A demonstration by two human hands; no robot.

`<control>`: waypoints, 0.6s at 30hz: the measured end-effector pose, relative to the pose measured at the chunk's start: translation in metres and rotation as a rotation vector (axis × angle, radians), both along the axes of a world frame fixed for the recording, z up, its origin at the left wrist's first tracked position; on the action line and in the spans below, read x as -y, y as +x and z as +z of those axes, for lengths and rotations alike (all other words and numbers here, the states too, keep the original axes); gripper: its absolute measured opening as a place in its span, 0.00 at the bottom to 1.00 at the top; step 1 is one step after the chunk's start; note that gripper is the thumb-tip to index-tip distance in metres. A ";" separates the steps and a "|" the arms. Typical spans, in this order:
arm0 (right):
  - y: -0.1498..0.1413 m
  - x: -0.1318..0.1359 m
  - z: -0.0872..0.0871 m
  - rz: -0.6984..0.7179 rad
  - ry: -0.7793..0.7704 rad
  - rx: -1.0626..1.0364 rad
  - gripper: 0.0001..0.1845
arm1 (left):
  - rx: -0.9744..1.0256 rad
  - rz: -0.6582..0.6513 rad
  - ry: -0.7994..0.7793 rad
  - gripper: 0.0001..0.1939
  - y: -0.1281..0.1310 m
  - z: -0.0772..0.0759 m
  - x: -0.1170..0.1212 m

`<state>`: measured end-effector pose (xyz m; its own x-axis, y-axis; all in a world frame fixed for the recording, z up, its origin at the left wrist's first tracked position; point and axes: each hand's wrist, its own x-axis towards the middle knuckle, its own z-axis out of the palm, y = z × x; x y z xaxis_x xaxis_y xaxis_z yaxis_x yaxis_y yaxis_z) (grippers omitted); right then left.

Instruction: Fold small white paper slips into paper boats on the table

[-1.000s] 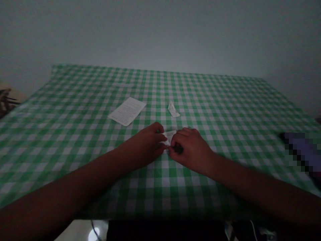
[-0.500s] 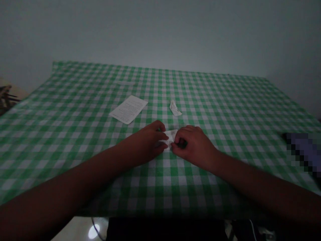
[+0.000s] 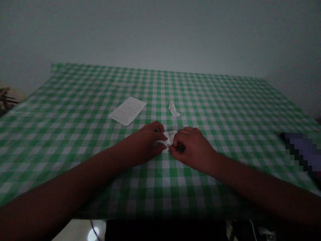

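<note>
Between my hands, low over the checked tablecloth, is a small piece of white printed paper [image 3: 171,134], creased and partly covered by fingers. My left hand [image 3: 150,142] grips its left side, with the thumb below and the fingers above. The thumb and forefinger of my right hand [image 3: 193,144] pinch its right edge. Beyond the hands lies a small folded piece of printed paper [image 3: 173,109]. Farther left, a larger printed sheet [image 3: 127,111] rests flat at a slant.
A green and white checked tablecloth [image 3: 225,110] covers the table, which stands against a plain wall [image 3: 160,33]. At the right edge lies a dark flat object [image 3: 303,150], blurred into blocks. A faint clear strip [image 3: 124,84] is on the cloth behind the sheet.
The view has shifted slightly. Both hands keep hold of the paper; its left part now shows a little more, curled up between my left thumb and fingers.
</note>
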<state>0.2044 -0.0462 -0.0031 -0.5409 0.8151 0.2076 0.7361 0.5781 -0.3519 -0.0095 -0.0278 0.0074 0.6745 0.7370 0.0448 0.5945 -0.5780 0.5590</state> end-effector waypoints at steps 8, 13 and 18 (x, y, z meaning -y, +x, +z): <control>0.001 -0.002 -0.002 -0.002 -0.039 -0.074 0.09 | 0.014 -0.014 0.012 0.10 0.000 -0.001 0.000; 0.002 -0.004 -0.003 0.006 -0.078 -0.105 0.10 | 0.009 -0.019 -0.002 0.12 0.000 0.003 0.001; 0.002 -0.004 -0.001 0.007 -0.070 -0.073 0.10 | 0.009 0.003 -0.022 0.16 0.000 0.003 0.001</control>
<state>0.2061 -0.0421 -0.0041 -0.5324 0.8250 0.1894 0.7030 0.5556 -0.4440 -0.0096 -0.0285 0.0107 0.6722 0.7395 0.0348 0.5908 -0.5642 0.5767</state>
